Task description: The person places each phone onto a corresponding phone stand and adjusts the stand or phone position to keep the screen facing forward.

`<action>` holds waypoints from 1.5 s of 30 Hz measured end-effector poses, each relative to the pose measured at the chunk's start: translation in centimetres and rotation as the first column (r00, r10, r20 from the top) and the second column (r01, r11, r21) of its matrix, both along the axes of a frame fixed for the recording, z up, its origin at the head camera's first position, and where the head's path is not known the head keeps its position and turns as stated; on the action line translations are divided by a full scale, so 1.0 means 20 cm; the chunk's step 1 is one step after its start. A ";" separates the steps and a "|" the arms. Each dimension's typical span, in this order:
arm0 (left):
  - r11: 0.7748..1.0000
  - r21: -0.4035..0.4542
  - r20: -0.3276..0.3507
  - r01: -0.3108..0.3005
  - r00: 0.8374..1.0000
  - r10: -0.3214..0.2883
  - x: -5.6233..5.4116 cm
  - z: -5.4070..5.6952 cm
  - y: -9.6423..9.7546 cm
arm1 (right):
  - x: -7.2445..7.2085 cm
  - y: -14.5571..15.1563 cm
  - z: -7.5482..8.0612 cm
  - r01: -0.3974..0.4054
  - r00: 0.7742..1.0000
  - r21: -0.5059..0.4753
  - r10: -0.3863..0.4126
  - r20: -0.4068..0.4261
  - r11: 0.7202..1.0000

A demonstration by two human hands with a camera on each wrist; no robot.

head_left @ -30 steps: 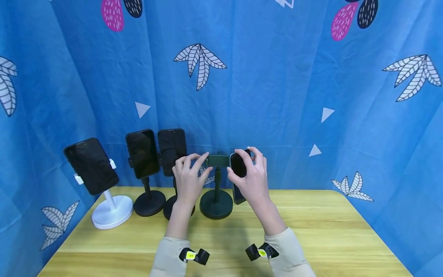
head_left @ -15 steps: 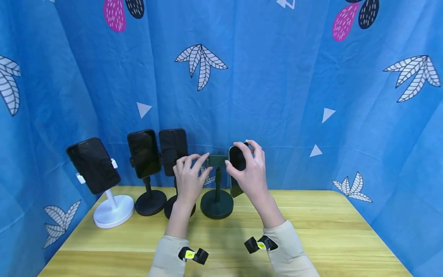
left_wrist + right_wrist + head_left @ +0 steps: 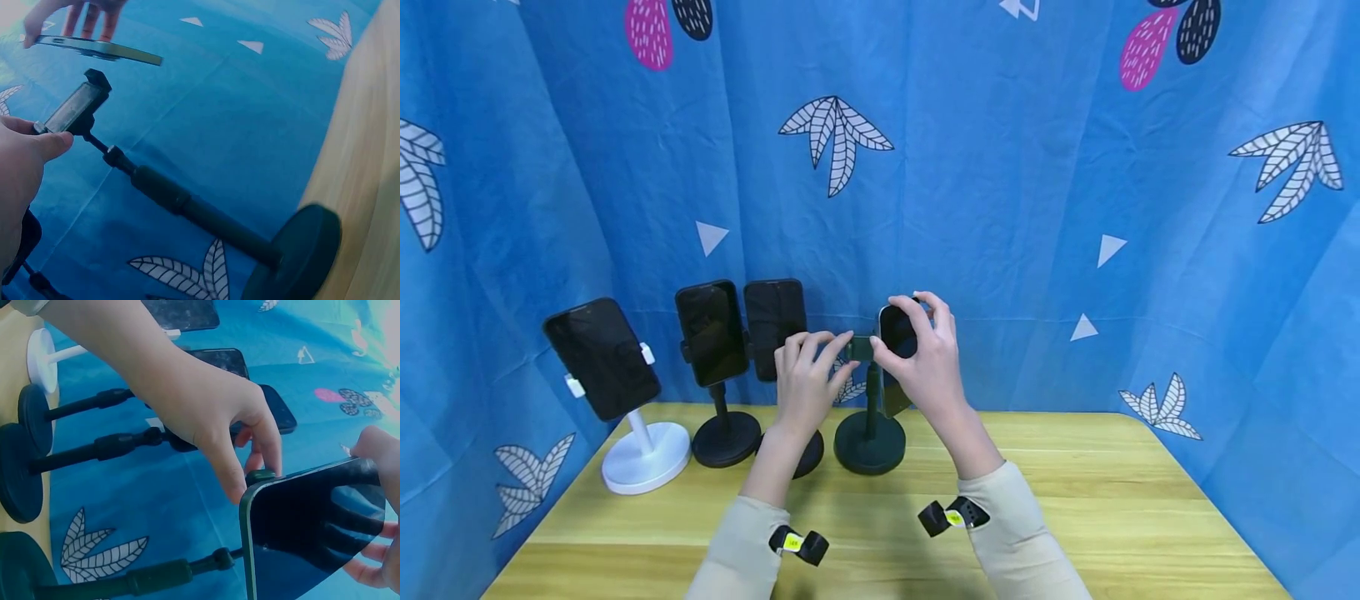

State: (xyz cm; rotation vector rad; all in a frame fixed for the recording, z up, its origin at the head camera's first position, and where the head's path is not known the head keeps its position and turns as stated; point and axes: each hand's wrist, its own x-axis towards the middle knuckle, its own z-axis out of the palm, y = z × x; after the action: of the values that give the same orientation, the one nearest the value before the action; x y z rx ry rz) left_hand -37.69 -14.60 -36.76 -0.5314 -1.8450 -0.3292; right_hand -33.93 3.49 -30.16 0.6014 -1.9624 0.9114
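My left hand (image 3: 808,379) pinches the left end of the clamp (image 3: 861,348) on a dark green phone stand (image 3: 870,446), thumb below and fingers above. My right hand (image 3: 928,358) grips a smartphone (image 3: 893,329) by its long edges, upright with its dark screen toward me. In the head view the phone covers the clamp's right part. The left wrist view has the phone (image 3: 94,48) edge-on, apart from the clamp (image 3: 78,106), whose padded face is bare. The right wrist view shows the phone screen (image 3: 306,519) large, with the left hand (image 3: 206,406) behind it.
To the left stand a white stand (image 3: 643,458) with a tilted phone (image 3: 601,358), a black stand (image 3: 726,437) with a phone (image 3: 711,333), and another black stand partly behind my left arm, holding a phone (image 3: 773,321). A blue patterned curtain (image 3: 1000,208) hangs behind the wooden table (image 3: 1097,492).
My right hand has raised the phone and carried it left, now in front of the clamp's right part. The left hand keeps its pinch while its forearm has swung slightly left.
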 end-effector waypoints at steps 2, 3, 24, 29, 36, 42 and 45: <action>1.000 -0.030 -0.015 0.001 1.000 -0.001 -0.01 0.01 -0.01 | -0.01 -0.02 0.01 -0.011 1.000 0.003 0.011 0.007 1.000; 0.999 -0.044 -0.020 0.004 1.000 -0.005 -0.01 0.01 -0.02 | -0.02 -0.02 0.01 -0.016 1.000 0.004 0.016 0.013 1.000; 0.979 -0.206 -0.037 -0.004 0.999 -0.004 -0.05 0.05 -0.10 | -0.06 -0.12 0.04 -0.085 0.994 -0.050 0.088 0.062 0.995; 0.975 -0.222 -0.040 0.009 0.999 -0.018 -0.05 0.06 -0.12 | -0.08 -0.13 0.03 -0.059 0.997 -0.048 0.062 0.054 0.997; 0.969 -0.240 -0.087 0.060 0.993 -0.083 -0.08 0.06 -0.14 | -0.09 -0.16 0.03 0.005 1.000 -0.002 -0.005 0.001 1.000; 0.960 -0.276 -0.113 0.052 0.990 -0.086 -0.09 0.07 -0.14 | -0.10 -0.17 0.02 0.098 0.994 0.056 -0.095 -0.052 0.994; 0.955 -0.296 -0.140 0.013 0.989 -0.057 -0.09 0.07 -0.14 | -0.10 -0.18 0.02 0.119 0.992 0.074 -0.115 -0.061 0.990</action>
State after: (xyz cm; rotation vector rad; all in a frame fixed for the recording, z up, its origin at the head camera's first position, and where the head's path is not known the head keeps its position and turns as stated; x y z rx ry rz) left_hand -39.44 -17.38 -35.27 -0.7732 -1.7510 -0.0335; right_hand -36.02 -0.01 -29.75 0.5442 -1.9665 0.7415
